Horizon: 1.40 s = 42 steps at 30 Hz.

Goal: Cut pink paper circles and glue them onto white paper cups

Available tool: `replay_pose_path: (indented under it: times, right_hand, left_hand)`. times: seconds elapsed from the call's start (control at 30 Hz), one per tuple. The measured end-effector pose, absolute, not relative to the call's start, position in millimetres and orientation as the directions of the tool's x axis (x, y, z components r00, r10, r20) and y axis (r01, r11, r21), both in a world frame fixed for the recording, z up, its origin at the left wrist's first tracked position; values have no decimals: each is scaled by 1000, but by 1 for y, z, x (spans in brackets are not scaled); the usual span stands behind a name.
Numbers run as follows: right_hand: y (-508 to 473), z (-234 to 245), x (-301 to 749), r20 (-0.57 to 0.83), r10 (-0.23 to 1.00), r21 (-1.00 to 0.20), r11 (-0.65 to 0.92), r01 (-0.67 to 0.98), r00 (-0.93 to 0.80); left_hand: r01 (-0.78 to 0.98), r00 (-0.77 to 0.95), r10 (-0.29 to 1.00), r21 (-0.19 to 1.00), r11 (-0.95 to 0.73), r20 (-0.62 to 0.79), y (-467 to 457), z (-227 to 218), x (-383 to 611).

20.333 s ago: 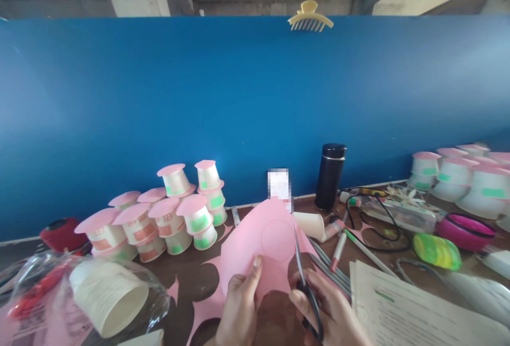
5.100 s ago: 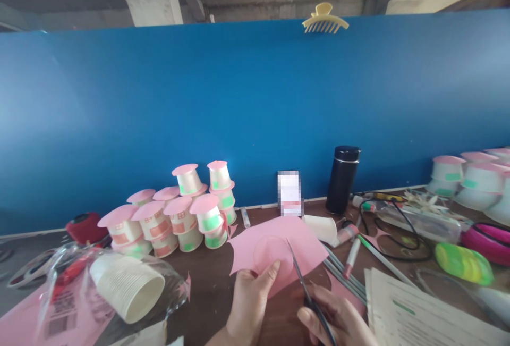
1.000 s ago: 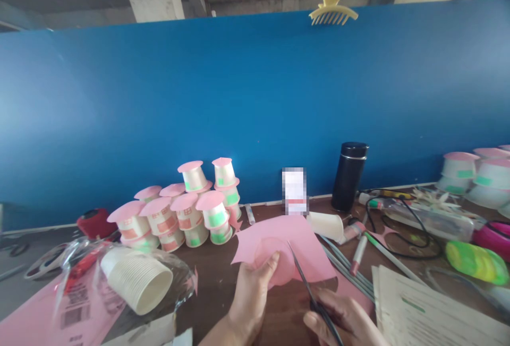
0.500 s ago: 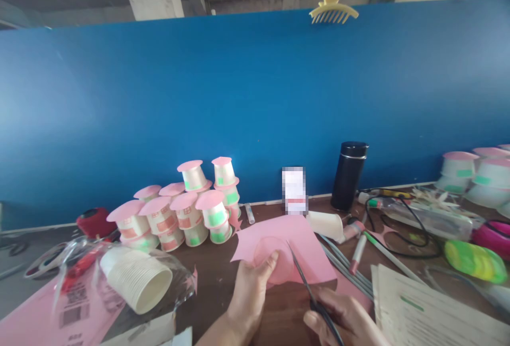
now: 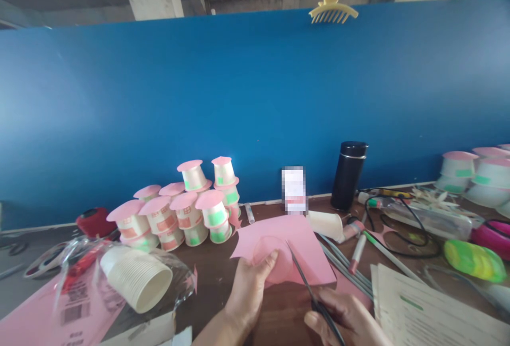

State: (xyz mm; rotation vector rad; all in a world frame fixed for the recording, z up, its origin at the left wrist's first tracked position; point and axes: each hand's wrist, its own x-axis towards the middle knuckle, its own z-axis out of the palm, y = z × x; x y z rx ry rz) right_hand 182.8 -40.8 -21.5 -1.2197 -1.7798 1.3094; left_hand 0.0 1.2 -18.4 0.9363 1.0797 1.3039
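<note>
My left hand (image 5: 251,285) grips the near edge of a pink paper sheet (image 5: 314,250), thumb on top and the other fingers hidden beneath. A round outline shows on the sheet around the thumb. My right hand (image 5: 346,317) is closed around the black handles of a pair of scissors (image 5: 305,277). Their blades point away from me, lying along the right side of the outline at a cut in the paper. The lower part of the right hand runs out of view.
Paper cups with pink discs (image 5: 187,208) stand stacked at left. Nested cups (image 5: 135,279) lie in clear plastic nearby. A black flask (image 5: 349,176), a tipped cup (image 5: 324,225), markers, grey rods, cables and printed pages (image 5: 434,309) crowd the right. A blue partition (image 5: 255,96) rises behind.
Almost nothing differs. Both hands, the pink paper and the scissors stay in nearly the same place, with only a very slight shift.
</note>
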Motion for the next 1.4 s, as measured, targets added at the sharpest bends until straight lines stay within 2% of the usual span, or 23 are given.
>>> replay_pose_path:
  times: [0.13, 0.5, 0.63, 0.87, 1.23, 1.4]
  right_hand:
    - [-40, -19, 182, -44, 924, -941, 89, 328, -379]
    - [-42, -15, 183, -97, 930, -943, 27, 331, -354]
    - [-40, -20, 185, -105, 922, -951, 16, 308, -374]
    - [-37, -28, 186, -114, 908, -953, 14, 302, -402]
    - [-37, -26, 185, -127, 906, -947, 11, 321, -404]
    - [-36, -28, 185, -135, 908, -955, -13, 296, -397]
  left_hand:
    - [-295, 1, 999, 955, 38, -40, 2, -18, -1]
    - [-344, 59, 994, 933, 104, -89, 7, -27, -5]
    - [-347, 23, 993, 931, 113, -112, 8, -26, -7]
    - [-308, -53, 989, 945, 112, -135, 7, -20, -7]
    - [-257, -30, 992, 960, 111, -123, 8, -18, -10]
    - [-241, 13, 998, 968, 66, -64, 8, -21, -10]
